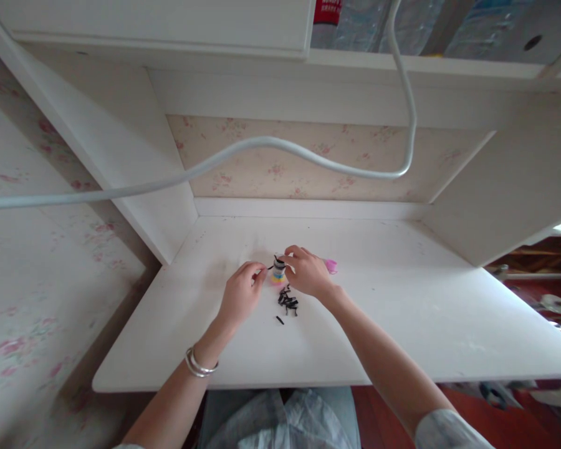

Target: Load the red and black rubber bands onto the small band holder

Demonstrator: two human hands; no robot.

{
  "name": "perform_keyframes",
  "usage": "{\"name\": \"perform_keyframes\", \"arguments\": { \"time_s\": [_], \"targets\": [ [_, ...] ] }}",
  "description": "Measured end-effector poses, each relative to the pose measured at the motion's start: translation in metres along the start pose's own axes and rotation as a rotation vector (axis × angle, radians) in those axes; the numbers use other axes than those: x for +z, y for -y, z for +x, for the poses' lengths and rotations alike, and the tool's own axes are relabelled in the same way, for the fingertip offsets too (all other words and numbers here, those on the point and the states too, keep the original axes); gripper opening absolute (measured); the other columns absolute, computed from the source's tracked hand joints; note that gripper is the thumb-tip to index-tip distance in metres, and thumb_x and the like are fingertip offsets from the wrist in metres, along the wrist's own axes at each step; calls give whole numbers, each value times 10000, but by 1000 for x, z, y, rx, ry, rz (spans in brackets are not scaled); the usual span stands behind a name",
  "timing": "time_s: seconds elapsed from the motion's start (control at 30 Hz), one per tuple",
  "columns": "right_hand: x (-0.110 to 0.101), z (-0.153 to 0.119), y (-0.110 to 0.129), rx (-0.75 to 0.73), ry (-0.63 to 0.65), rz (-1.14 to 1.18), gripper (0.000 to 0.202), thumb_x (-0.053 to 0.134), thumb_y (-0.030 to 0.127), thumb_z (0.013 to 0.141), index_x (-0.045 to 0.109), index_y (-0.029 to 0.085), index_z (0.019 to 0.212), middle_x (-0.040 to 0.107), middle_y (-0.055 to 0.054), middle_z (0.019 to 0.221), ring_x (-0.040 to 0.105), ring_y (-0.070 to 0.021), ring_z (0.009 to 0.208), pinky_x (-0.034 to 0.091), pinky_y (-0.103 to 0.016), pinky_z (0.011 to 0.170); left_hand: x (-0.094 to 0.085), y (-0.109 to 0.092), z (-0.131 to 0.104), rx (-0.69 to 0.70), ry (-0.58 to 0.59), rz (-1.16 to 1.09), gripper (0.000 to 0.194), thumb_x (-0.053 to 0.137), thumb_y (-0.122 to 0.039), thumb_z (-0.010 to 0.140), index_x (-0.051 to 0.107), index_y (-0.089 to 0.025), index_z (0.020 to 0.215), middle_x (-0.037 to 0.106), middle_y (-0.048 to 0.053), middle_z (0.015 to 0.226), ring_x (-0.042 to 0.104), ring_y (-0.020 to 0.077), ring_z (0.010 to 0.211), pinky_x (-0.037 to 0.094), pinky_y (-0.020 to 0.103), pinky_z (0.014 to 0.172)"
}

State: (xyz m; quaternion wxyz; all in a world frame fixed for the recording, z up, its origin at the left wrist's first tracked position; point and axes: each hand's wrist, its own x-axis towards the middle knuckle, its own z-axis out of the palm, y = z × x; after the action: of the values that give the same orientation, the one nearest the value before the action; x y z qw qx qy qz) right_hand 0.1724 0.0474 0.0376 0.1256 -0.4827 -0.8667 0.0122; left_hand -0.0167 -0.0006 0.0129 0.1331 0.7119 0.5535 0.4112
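A small clear container (278,272) with bands of colour inside, pink and yellow low down and black near the top, stands on the white desk (336,349). My left hand (244,288) is at its left, thumb and forefinger pinched on a thin black strip (270,267) that reaches the container. My right hand (305,269) curves round the container's right side and top, fingers touching its rim. A pile of short black strips (288,302) lies just in front, with one loose black piece (280,320) nearer the desk's front edge.
Something bright pink (331,266) lies right of my right hand. A thick pale cable (271,144) crosses the upper view. Above the desk is a shelf (425,65) holding clear plastic items. Side panels bound the desk left and right.
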Motion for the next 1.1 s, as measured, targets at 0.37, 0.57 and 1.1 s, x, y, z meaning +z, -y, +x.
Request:
{"name": "perform_keyframes", "arguments": {
  "time_s": [0.37, 0.57, 1.1],
  "targets": [
    [14, -12, -14, 10, -189, 159, 397, 493, 195, 846, 586, 310, 1215, 572, -29, 1196, 601, -150, 908, 469, -244, 683, 17, -11, 36, 116, 17, 207, 171, 459, -237, 925, 622, -223, 975, 672, 24, 1007, 634, 145, 919, 479, 250, 834],
    [34, -37, -36, 127, -300, 349, 327, 489, 202, 851, 645, 267, 1131, 594, -46, 1133, 591, -98, 694, 492, -252, 690, 15, -11, 41, 149, 95, 285, 196, 451, -236, 929, 646, -242, 954, 685, -4, 1008, 642, 127, 884, 473, 226, 790],
    [76, -131, -38, 255, -45, 456, 271, 478, 240, 879, 665, 259, 1074, 627, -46, 1090, 622, -158, 883, 491, -285, 790, 7, -5, 59, 302, 218, 363, 193, 515, -263, 898, 676, -317, 990, 718, -61, 1015, 636, 152, 919, 474, 261, 787]
  ]
}}
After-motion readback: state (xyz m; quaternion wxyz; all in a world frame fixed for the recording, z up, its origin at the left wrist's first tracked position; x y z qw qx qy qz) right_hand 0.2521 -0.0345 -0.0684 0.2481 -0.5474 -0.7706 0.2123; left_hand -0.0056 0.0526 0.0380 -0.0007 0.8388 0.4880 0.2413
